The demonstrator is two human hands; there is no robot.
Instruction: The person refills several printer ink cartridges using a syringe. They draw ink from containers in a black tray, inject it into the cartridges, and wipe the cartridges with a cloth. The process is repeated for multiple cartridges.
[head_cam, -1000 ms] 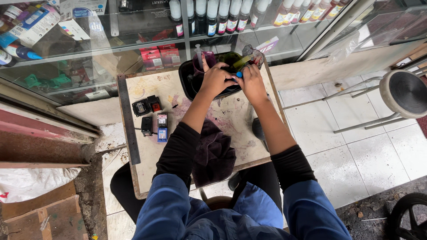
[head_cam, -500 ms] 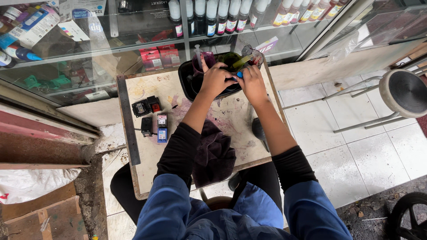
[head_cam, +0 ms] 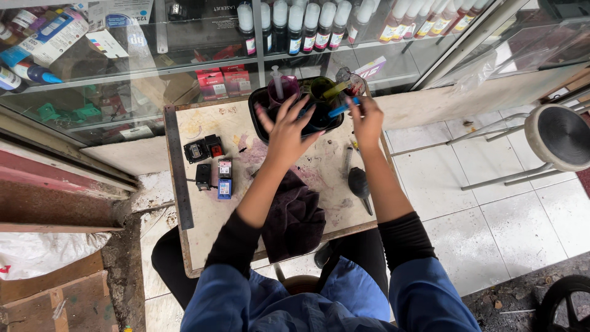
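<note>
The black tray [head_cam: 259, 117] sits at the far edge of my small stained table [head_cam: 203, 240], hard against the glass display case [head_cam: 123, 74]. Cups stand in it: a purple cup [head_cam: 284, 92] with a white syringe [head_cam: 278, 81] upright inside, and a dark green cup [head_cam: 321, 89] beside it. My right hand [head_cam: 367, 117] pinches a blue-tipped syringe [head_cam: 342, 109] between thumb and fingertips, its tip slanting down toward the tray's middle. My left hand [head_cam: 287, 130] is spread wide, fingers splayed, hovering over the tray's near rim; it grips nothing, and whether it touches the rim I can't tell.

Nearer me, a dark purple cloth [head_cam: 295, 218] lies crumpled under my left forearm, with a black rubber blower [head_cam: 359, 184] to its right. Left of that, a cluster of ink cartridges [head_cam: 212, 166] and a long metal ruler [head_cam: 178, 166] along the table's edge. Both my arms stretch forward, black sleeves pushed up past the elbows.
</note>
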